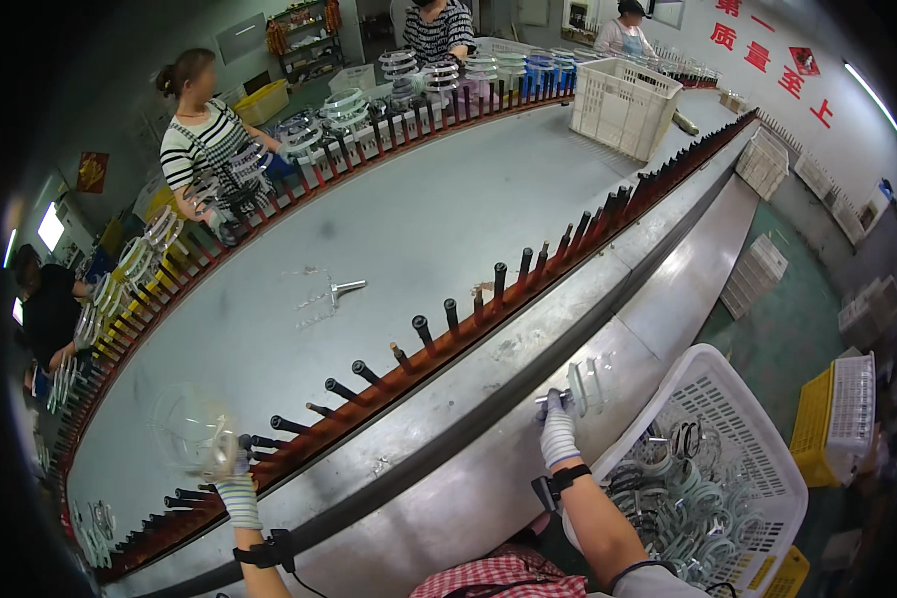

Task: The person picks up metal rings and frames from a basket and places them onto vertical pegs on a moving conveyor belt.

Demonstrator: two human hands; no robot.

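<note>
My left hand (234, 473), in a white striped glove, is at the near left row of pegs. Its fingers close on a clear round piece (204, 434), smeared by motion, beside the black-tipped pegs. Over the near metal ledge, my right hand (558, 429), gloved alike, grips a shiny metal stem with clear rings (586, 387) standing out from it to the right. A similar metal-stemmed clear piece (349, 287) lies on the grey table (448, 209), within the loop of pegs.
A white plastic basket (703, 369) full of clear and metallic rings stands at my right. Upright black-tipped pegs (422, 327) line the track. A cream crate (623, 105) sits on the table. Several co-workers (204, 130) stand along the far side, near stacked rings (344, 108).
</note>
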